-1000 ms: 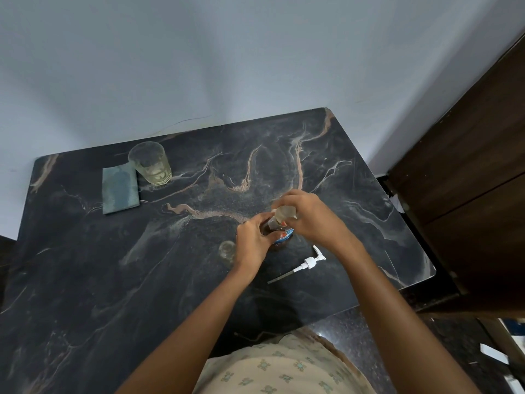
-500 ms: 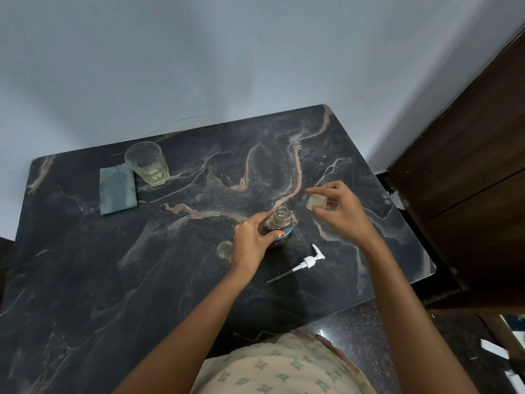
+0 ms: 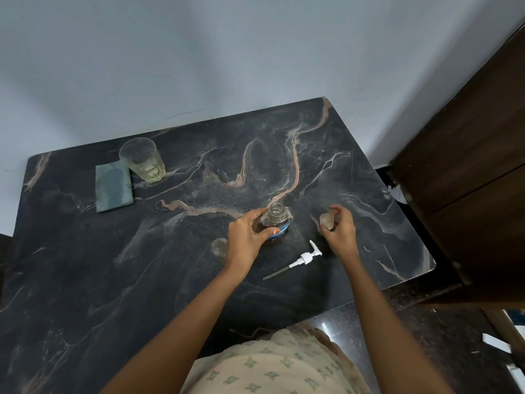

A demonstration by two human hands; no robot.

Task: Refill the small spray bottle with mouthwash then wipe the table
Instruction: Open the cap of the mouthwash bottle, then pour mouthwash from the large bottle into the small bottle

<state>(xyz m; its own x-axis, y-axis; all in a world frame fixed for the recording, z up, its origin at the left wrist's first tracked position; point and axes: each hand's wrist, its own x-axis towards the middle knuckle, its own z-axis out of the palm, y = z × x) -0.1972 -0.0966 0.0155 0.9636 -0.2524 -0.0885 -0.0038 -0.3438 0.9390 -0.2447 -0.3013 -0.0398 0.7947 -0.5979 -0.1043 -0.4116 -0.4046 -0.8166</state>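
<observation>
The mouthwash bottle (image 3: 276,220) stands upright on the dark marble table (image 3: 142,265) with its mouth uncovered. My left hand (image 3: 247,237) grips its body from the left. My right hand (image 3: 339,230) holds the bottle's clear cap (image 3: 326,220) low over the table, to the right of the bottle. A small clear spray bottle (image 3: 219,246) without its top stands just left of my left wrist. Its white pump head with tube (image 3: 301,258) lies on the table between my arms. A folded grey-green cloth (image 3: 113,186) lies at the back left.
A drinking glass (image 3: 143,159) with a little pale liquid stands beside the cloth at the back left. A dark wooden cabinet (image 3: 468,166) stands to the right of the table. A pale wall runs behind the table's far edge.
My right hand took the cap off the mouthwash bottle, carried it to the right and lowered it toward the table. My left hand kept its grip on the bottle.
</observation>
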